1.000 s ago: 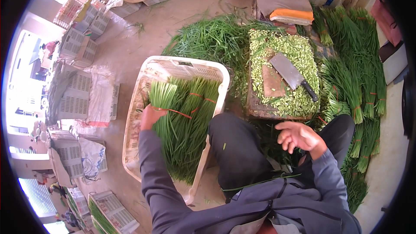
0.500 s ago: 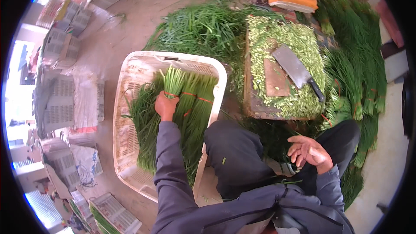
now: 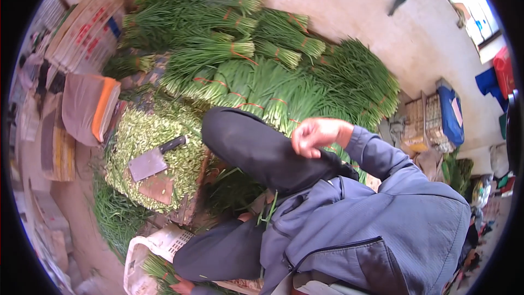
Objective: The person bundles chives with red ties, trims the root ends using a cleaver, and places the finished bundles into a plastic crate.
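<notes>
My left hand [image 3: 183,286] is low in the view, partly hidden by my knee. Its fingers lie against the tied end of a chive bundle [image 3: 155,267] inside the white plastic crate [image 3: 132,262]. Over my other thigh hangs my right hand [image 3: 319,135], loosely curled and holding nothing. Beyond it lie many chive bundles [image 3: 224,52] fastened with orange-red ties. A cleaver [image 3: 147,165] with a black handle rests on the chopping block [image 3: 158,188], among pale cut chive ends [image 3: 128,136].
Loose green leaves [image 3: 117,216] lie on the floor beside the block. A brown cushion with orange edging [image 3: 82,106] sits at the left. White stacked crates [image 3: 93,27] stand behind it. Near the wall at the right is a crate with a blue item [image 3: 450,112] on it.
My view has swung far to the right, so the crate now shows only at the bottom edge. My right hand has risen and its fingers have curled more. The left stays by the bundle.
</notes>
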Action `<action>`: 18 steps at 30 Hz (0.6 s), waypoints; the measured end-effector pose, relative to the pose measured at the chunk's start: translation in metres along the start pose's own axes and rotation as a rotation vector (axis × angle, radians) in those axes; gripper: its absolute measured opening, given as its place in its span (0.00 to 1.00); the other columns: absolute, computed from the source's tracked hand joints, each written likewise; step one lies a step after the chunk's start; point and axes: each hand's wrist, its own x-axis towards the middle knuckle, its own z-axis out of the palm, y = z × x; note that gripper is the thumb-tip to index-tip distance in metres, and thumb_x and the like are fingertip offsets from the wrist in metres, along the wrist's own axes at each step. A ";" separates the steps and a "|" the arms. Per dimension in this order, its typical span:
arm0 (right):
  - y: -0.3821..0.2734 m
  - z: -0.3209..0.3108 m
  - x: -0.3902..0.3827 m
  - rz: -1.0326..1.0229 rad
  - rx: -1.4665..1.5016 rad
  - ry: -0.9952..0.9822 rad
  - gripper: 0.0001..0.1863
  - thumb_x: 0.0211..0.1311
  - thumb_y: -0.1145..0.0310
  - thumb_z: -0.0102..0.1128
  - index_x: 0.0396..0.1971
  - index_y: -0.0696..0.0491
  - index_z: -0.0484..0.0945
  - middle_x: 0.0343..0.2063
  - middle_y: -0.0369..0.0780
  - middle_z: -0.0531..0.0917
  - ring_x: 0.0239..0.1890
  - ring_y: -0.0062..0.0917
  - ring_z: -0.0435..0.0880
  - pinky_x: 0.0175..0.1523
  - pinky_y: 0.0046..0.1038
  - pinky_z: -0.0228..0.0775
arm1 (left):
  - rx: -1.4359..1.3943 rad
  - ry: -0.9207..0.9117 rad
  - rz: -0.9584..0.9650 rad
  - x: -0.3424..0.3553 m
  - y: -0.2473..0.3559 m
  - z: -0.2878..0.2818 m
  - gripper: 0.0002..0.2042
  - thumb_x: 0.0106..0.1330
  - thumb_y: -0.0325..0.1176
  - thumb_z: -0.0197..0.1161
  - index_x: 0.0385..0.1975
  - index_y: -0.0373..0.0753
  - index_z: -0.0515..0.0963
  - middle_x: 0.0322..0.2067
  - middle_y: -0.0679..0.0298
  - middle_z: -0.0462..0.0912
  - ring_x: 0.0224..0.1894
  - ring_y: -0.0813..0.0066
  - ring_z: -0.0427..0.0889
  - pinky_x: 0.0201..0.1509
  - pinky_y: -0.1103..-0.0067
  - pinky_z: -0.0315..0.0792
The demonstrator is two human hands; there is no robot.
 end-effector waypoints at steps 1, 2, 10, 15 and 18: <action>0.016 -0.026 -0.023 -0.011 0.000 0.220 0.12 0.68 0.67 0.62 0.42 0.60 0.79 0.27 0.38 0.84 0.25 0.19 0.82 0.30 0.22 0.75 | -0.086 0.059 0.020 -0.020 -0.005 -0.007 0.34 0.59 0.61 0.65 0.52 0.35 0.74 0.45 0.45 0.80 0.46 0.42 0.80 0.51 0.53 0.74; 0.040 -0.060 -0.038 0.022 -0.066 0.470 0.13 0.66 0.68 0.64 0.45 0.58 0.78 0.29 0.39 0.84 0.28 0.23 0.84 0.33 0.26 0.77 | 0.118 0.153 0.146 -0.034 -0.010 -0.011 0.33 0.60 0.60 0.64 0.52 0.35 0.74 0.44 0.45 0.80 0.45 0.42 0.81 0.50 0.54 0.74; 0.167 -0.203 -0.012 -0.126 -1.906 0.804 0.27 0.56 0.72 0.55 0.59 0.53 0.70 0.57 0.49 0.73 0.64 0.43 0.69 0.67 0.45 0.60 | 0.144 0.098 0.080 -0.074 0.005 -0.080 0.38 0.67 0.60 0.57 0.61 0.29 0.65 0.52 0.41 0.76 0.53 0.44 0.76 0.57 0.56 0.68; 0.169 -0.228 0.035 -0.294 -2.060 0.658 0.22 0.59 0.67 0.54 0.54 0.54 0.71 0.51 0.47 0.74 0.62 0.40 0.70 0.70 0.46 0.56 | 0.231 -0.199 -0.102 -0.080 0.006 -0.144 0.40 0.73 0.56 0.51 0.67 0.20 0.57 0.61 0.34 0.69 0.61 0.41 0.70 0.66 0.59 0.64; 0.169 -0.242 0.047 -0.335 -2.041 0.625 0.20 0.60 0.68 0.53 0.53 0.54 0.72 0.50 0.48 0.74 0.60 0.41 0.71 0.69 0.48 0.56 | 0.506 0.049 0.118 -0.088 0.014 -0.175 0.36 0.73 0.54 0.54 0.69 0.30 0.59 0.65 0.39 0.66 0.63 0.46 0.71 0.64 0.61 0.67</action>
